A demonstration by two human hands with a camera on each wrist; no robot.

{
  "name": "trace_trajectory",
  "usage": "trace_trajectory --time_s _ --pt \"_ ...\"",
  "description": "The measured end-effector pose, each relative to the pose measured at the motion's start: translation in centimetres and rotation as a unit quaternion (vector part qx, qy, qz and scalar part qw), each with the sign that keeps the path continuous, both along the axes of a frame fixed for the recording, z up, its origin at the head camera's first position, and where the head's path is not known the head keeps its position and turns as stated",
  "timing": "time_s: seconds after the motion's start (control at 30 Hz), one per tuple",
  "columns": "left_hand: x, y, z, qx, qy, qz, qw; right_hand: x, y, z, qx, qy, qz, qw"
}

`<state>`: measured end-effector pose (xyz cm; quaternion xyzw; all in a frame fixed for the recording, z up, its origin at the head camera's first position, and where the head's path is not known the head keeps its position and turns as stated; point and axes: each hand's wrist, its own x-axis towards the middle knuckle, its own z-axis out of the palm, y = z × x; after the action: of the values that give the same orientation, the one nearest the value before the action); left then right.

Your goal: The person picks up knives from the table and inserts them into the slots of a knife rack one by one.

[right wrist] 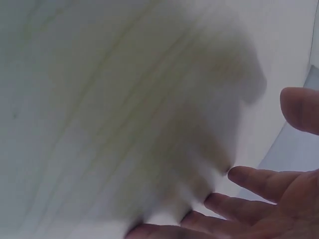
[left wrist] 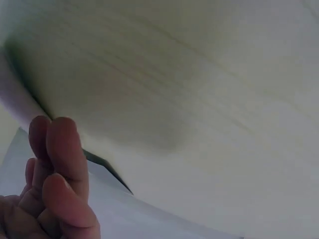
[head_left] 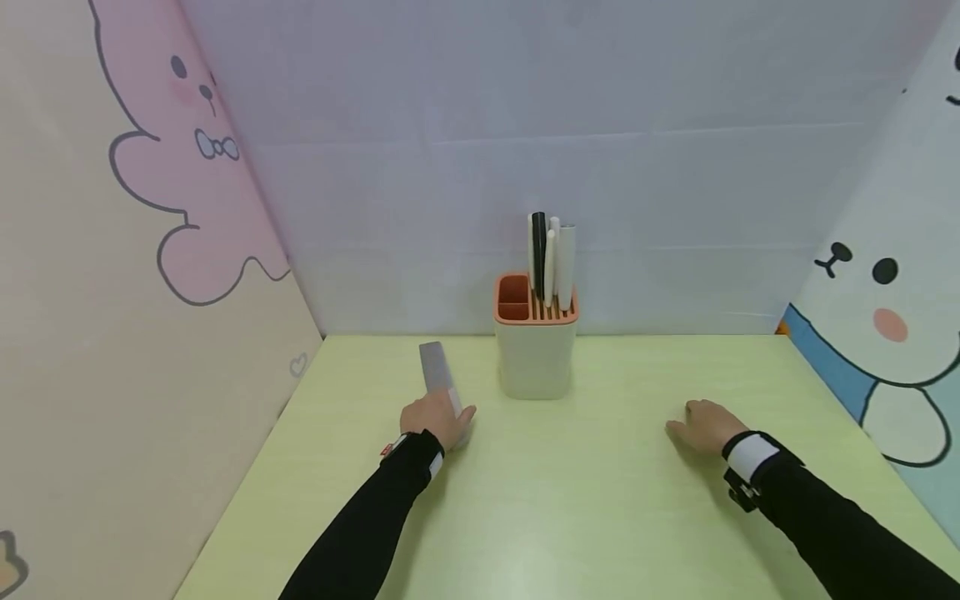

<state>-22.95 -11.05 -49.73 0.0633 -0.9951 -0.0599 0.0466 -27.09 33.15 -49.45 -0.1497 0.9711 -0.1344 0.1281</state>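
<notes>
On the left side of the table lies a long, flat grey knife (head_left: 435,367), its squared far end pointing at the back wall. My left hand (head_left: 437,419) grips it near the close end, thumb on its right side and fingers on its left; the palm hides part of it. In the left wrist view, the fingers (left wrist: 67,154) overlap a dark edge. Well to the right, my right hand (head_left: 705,427) rests on the table holding nothing. Its fingertips touch the pale surface in the right wrist view, with the thumb (right wrist: 301,110) spread apart.
A cream block with an orange top (head_left: 536,358) stands at the back middle, between the hands. Several white handles and a black handle (head_left: 538,250) rise from its slots. A pale wall (head_left: 375,192) closes the table's back edge; printed panels flank both sides.
</notes>
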Motion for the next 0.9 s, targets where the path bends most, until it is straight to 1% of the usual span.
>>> trace_trajectory --time_s 0.1,0.2,0.37,0.47,0.53,0.63,0.77,0.9 --pt "-0.3 0.0 -0.8 -0.007 -0.026 0.024 0.9993 -0.1 0.1 -0.5 0.003 -0.002 -0.008 1.0" --pt "-0.5 -0.2 -1.8 -0.007 -0.043 0.033 0.9985 0.0 -0.3 -0.8 0.01 0.0 -0.016 1.0" --pt "-0.6 -0.1 -2.6 -0.019 -0.047 0.026 0.9984 0.2 -1.0 -1.7 0.027 0.033 -0.023 0.999" --pt "-0.2 -0.1 -2.8 -0.031 -0.04 0.014 0.9986 0.3 -1.2 -1.9 0.028 0.045 -0.024 0.998" --pt "0.1 -0.2 -3.0 -0.039 -0.037 0.003 0.9986 0.5 -1.4 -1.8 0.028 0.047 -0.024 0.998" --pt "0.9 -0.4 -2.9 -0.042 -0.035 -0.012 0.9984 0.6 -1.4 -1.9 0.027 0.047 -0.022 0.998" --pt "2.4 -0.9 -2.1 -0.037 -0.045 -0.032 0.9978 0.5 -1.3 -2.0 0.03 0.048 -0.017 0.998" --pt "3.9 -2.0 -2.0 -0.037 -0.051 -0.052 0.9966 0.4 -1.1 -2.0 0.033 0.046 -0.012 0.998"
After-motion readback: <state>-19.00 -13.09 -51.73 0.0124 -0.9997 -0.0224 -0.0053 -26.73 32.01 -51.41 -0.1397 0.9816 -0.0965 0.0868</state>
